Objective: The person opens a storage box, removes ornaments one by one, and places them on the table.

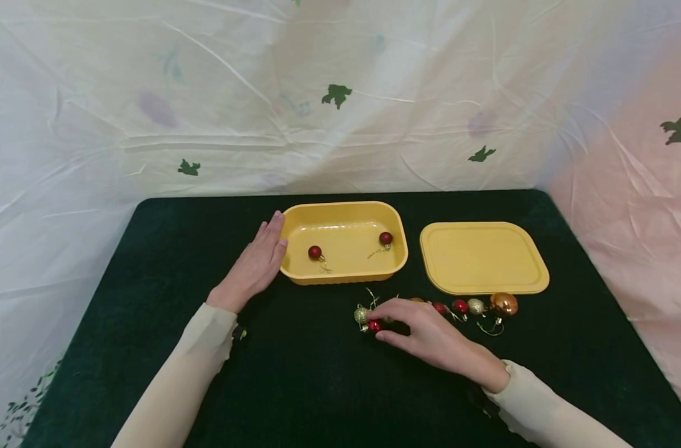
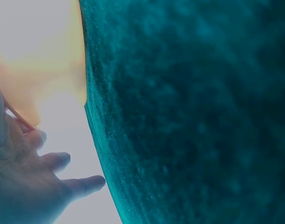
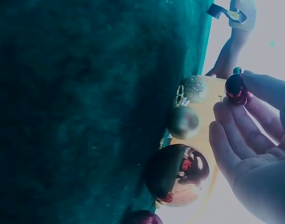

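My left hand (image 1: 254,264) lies with its fingers straight along the left end of a yellow plastic container (image 1: 340,274); in the left wrist view the hand (image 2: 35,172) touches its wall. Two dark red Christmas baubles (image 1: 315,252) with gold strings lie inside. In front of the container, my right hand (image 1: 430,333) pinches a small shiny red bauble (image 3: 236,88) between thumb and fingers. Beside it is a glittery gold bauble (image 1: 361,315). More baubles lie in a row, partly hidden under the right hand; a large copper-coloured bauble (image 1: 504,304) ends the row at the right.
A yellow lid (image 1: 486,258) lies flat to the right of the container, just behind the row. Small red (image 1: 460,306) and pale gold baubles (image 1: 476,306) sit along its front edge. Dark green cloth (image 1: 318,386) covers the table, and a pale patterned curtain (image 1: 340,137) hangs behind.
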`<state>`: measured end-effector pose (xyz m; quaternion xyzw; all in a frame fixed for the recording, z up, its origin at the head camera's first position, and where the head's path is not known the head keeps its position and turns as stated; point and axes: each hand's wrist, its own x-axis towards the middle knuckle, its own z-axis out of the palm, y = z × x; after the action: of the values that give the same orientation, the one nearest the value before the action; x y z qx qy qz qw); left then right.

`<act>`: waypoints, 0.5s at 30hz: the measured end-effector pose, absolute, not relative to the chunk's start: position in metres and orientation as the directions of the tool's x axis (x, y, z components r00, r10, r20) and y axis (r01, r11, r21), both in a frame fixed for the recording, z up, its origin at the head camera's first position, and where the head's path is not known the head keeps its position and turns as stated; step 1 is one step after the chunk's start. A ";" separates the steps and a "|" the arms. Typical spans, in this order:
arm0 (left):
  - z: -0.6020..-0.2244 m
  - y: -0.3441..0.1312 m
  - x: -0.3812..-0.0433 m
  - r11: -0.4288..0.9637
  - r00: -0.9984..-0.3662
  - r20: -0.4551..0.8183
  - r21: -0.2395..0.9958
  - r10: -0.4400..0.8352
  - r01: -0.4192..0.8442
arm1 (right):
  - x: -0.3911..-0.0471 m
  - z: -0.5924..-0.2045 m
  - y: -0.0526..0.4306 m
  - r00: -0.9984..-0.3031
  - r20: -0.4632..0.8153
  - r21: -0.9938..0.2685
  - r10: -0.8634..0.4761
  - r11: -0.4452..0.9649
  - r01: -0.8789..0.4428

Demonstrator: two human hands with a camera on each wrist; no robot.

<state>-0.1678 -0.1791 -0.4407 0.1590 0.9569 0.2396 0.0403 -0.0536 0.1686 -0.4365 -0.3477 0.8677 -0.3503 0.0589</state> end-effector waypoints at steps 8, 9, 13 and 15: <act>-0.441 -0.179 -0.167 0.829 -0.943 0.013 0.473 0.333 0.299 | -0.047 -0.443 0.171 -0.737 0.115 -0.647 -0.666 0.513 -0.564; -0.441 -0.179 -0.167 0.829 -0.943 0.015 0.473 0.332 0.299 | -0.047 -0.445 0.171 -0.735 0.109 -0.647 -0.669 0.514 -0.563; -0.441 -0.179 -0.167 0.830 -0.943 0.017 0.470 0.334 0.302 | -0.046 -0.450 0.171 -0.731 0.087 -0.660 -0.677 0.511 -0.551; -0.441 -0.179 -0.167 0.828 -0.941 0.016 0.471 0.337 0.305 | -0.046 -0.452 0.171 -0.732 0.076 -0.664 -0.677 0.514 -0.544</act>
<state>-0.1670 -0.1793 -0.4410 0.1681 0.9554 0.2403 0.0338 -0.0463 0.1709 -0.4519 -0.3531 0.8645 -0.3442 0.0968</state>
